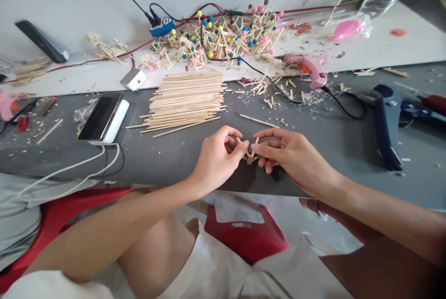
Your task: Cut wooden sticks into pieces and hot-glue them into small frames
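Between both hands, just over the table's front edge, is a small structure of short wooden sticks [250,158]. My left hand [223,152] pinches one of its sticks between thumb and forefinger. From the other side, my right hand [278,148] pinches another upright stick of the same piece, its other fingers curled loosely below. Part of the structure is hidden behind the fingers. A single long stick [259,121] lies on the table just beyond the hands, and a stack of long thin wooden sticks [188,99] lies to the left of it.
A pink glue gun [313,69] with a black cord lies behind my right hand. A heap of stick pieces with coloured balls [223,34] fills the back ledge. A blue-handled tool [388,127] lies right; a phone [101,117] on a white block, with cables, lies left. Stick scraps are scattered about.
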{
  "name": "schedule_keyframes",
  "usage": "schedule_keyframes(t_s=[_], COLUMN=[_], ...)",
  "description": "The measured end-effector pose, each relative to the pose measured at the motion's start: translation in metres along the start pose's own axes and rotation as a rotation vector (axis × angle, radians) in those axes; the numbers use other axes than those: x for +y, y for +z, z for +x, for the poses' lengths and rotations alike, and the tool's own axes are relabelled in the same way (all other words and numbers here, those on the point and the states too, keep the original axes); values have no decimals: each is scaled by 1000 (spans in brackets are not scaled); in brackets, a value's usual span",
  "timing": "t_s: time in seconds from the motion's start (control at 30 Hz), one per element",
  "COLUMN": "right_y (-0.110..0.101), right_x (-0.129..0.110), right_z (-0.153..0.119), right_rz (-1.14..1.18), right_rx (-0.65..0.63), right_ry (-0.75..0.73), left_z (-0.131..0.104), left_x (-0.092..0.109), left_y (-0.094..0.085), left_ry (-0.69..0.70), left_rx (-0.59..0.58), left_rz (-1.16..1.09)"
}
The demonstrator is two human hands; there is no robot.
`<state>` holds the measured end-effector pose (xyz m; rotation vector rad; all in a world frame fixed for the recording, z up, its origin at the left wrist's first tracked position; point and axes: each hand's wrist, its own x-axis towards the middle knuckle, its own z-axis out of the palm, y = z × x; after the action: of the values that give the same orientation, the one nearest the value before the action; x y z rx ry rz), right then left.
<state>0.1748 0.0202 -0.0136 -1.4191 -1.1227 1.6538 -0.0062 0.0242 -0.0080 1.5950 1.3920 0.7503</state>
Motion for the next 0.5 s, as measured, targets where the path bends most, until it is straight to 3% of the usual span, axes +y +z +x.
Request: schedule_keyframes(t_s=[0.5], right_y=[1], right_x=[1], right_z=[-2], right_rz=[11], right_rx=[-24], right_ry=[-29], left_z=[-1], left_x=[-3], left_y=[-2], left_ry=[-30], left_rx=[-49], left_rz=[-89])
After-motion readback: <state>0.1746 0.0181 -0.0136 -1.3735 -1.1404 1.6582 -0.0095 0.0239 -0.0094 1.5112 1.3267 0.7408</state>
